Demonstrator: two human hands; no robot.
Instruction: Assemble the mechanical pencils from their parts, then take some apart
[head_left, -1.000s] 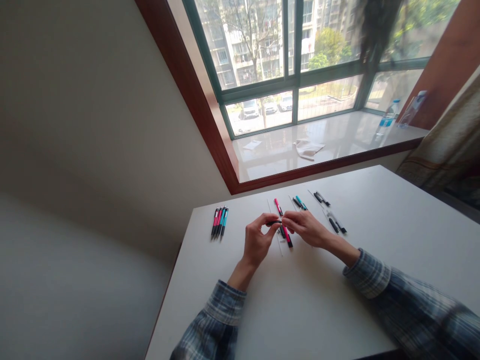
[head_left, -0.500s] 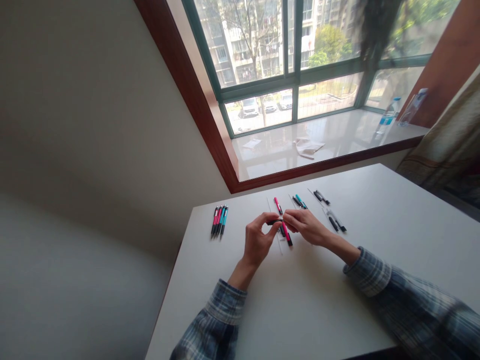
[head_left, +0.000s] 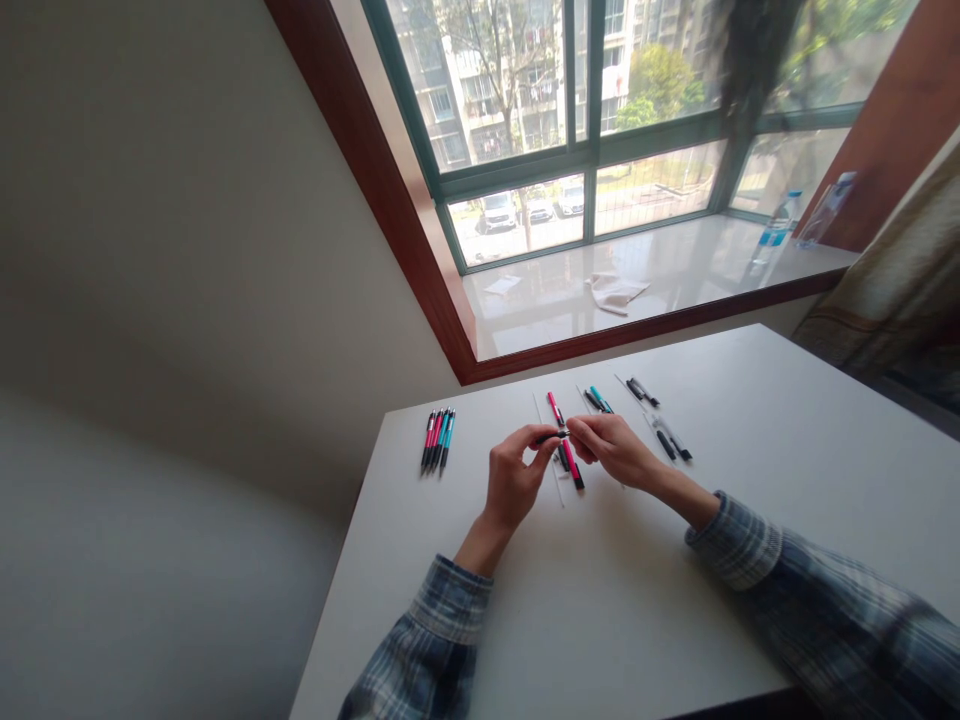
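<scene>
My left hand (head_left: pixel 512 479) and my right hand (head_left: pixel 611 447) meet above the white table (head_left: pixel 600 600), both pinching a small black pen part (head_left: pixel 553 436) between their fingertips. Just below the hands lie a pink pen barrel (head_left: pixel 573 466) and a thin white refill (head_left: pixel 556 483). A second pink piece (head_left: pixel 554 407) lies just beyond them. Several whole pens (head_left: pixel 438 439), pink and teal, lie in a tidy row to the left of my left hand.
Loose teal and black pen pieces (head_left: pixel 599 400) and black parts (head_left: pixel 670 443) lie right of my hands. Behind the table runs a glossy window sill (head_left: pixel 637 290) with a cloth and a water bottle (head_left: pixel 773 234). A curtain hangs at the right.
The hands have barely moved; the fingertips have shifted slightly around the black part, and the view has tilted a little.
</scene>
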